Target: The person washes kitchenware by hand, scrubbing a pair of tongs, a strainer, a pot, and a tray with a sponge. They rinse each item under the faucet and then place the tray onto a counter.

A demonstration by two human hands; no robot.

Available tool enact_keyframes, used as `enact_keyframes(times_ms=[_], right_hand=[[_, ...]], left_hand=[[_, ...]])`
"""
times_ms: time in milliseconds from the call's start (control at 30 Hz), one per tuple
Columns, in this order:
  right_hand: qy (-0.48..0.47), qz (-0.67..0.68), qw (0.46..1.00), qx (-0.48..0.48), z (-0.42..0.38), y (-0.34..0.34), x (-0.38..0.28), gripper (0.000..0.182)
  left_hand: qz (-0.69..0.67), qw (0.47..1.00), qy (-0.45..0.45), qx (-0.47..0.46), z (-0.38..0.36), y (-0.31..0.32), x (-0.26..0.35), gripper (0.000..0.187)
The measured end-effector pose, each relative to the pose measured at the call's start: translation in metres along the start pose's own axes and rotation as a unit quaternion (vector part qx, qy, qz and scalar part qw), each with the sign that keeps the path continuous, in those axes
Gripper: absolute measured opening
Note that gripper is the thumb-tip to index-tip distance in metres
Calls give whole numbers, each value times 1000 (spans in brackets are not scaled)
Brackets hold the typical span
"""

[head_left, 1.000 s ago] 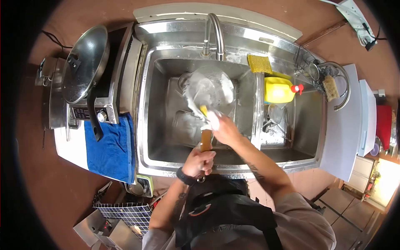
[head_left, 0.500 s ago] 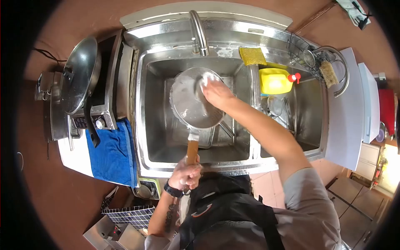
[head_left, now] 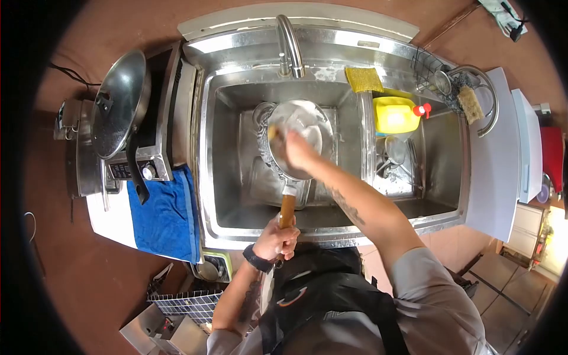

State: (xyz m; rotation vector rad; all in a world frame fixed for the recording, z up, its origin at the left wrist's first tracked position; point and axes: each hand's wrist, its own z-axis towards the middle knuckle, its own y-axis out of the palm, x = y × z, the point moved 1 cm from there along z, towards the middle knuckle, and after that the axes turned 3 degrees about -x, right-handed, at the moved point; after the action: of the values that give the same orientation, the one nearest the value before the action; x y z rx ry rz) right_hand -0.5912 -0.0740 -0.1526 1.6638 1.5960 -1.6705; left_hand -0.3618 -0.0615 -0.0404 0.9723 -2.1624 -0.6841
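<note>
Kitchen, with sink (head_left: 367,171) and faucet (head_left: 290,44).

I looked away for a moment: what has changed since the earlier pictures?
The right hand moved from near the handle to the pan's far right, then back toward its middle. The pan's tilt changed. The left hand kept hold of the wooden handle; the yellow bottle stayed put.

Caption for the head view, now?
Left hand grips the wooden handle of a soapy pan; right hand is inside it.
</note>
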Motion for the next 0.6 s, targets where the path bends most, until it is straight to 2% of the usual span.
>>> enact_keyframes(times_ms=[67,100,167,233,300,333,400,467,500,533,600], right_hand=[[-95,-44,982,-154,-33,0,-9,22],[-103,-222,950,-192,-36,-14,5,25],[-59,-382,908,-163,-27,-39,26,31],[-17,-375,922,-97,-9,-57,23,33],[-98,-438,892,-59,-7,-63,18,43],[-97,-438,892,-57,-12,-57,13,43],[74,-321,940,-84,-27,-36,3,38],[67,-156,967,-190,-40,-27,-6,44],[85,24,985,-151,-51,-28,-21,48],[90,26,984,-152,-65,-20,-25,48],[95,177,979,36,-78,-18,-33,49]], left_hand=[[26,999,16,22,-2,-10,1,24],[42,998,21,34,-7,-11,4,24],[69,997,16,29,-12,-11,2,24],[89,996,7,4,-14,-12,4,24],[70,997,18,19,-12,-7,9,24],[54,998,28,30,-10,-4,12,24],[37,998,44,24,-4,2,11,24],[81,992,69,70,6,1,6,25],[61,994,75,52,12,2,1,26],[59,994,70,52,15,5,-8,26],[79,985,106,109,33,13,-15,25]])
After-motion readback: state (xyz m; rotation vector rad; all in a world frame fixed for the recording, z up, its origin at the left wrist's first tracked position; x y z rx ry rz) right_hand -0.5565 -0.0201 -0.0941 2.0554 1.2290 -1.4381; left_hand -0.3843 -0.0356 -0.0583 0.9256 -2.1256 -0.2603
